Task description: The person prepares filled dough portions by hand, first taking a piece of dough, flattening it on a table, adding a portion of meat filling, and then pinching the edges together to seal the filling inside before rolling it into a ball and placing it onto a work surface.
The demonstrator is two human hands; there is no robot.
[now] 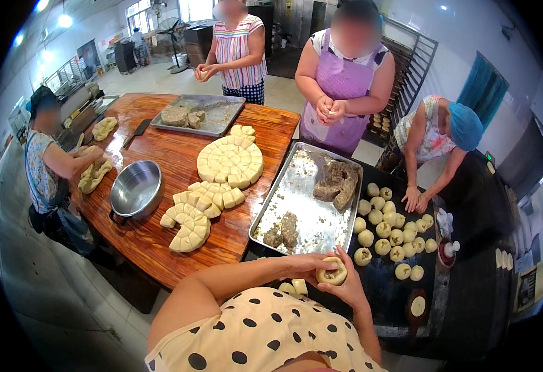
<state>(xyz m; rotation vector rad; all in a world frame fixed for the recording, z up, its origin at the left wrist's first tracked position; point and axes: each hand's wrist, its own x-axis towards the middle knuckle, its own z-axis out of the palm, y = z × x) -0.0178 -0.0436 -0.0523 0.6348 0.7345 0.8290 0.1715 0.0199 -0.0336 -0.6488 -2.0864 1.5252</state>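
Dough cup (331, 279) in our grasp, we hold it just in front of our polka-dot shirt (265, 328), its hollow facing up with brownish filling inside. Our left hand (310, 265) grips one side, fingers curled at the rim — our right hand (350, 286) clasps the opposite side, fingers wrapped round the wall. Near them, pale cut dough pieces (297, 287) peek out beyond our shirt. Ahead of us lies a metal tray (291, 192) with brown filling lumps (339, 183) in it. To our right, round buns (383, 229) are spread over a dark table (380, 276) — a co-worker in a blue cap (432, 133) bends there, hands beside them. To our left, a wooden table (178, 146) carries a scored dough round (230, 162) and a steel pot (136, 189).
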